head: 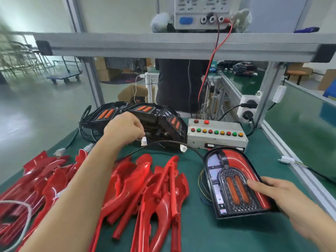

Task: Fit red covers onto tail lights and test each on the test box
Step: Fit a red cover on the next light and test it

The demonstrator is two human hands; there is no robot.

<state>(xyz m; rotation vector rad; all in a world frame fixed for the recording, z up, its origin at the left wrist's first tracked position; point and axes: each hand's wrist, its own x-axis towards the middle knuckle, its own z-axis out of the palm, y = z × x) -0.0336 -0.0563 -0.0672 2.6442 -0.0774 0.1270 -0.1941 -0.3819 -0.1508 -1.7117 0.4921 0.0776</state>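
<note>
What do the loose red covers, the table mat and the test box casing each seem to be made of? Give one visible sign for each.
Red covers: likely moulded plastic, glossy; sharp highlights, thin curved shells.
Table mat: probably rubber or vinyl, matt green; flat, barely any glare.
Test box: looks like painted sheet metal or hard plastic, off-white; which one cannot be told.

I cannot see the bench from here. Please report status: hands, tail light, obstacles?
Left hand pinching white plug by uncovered lights. Right hand holding covered tail light near test box. Red covers piled under left arm.
</note>
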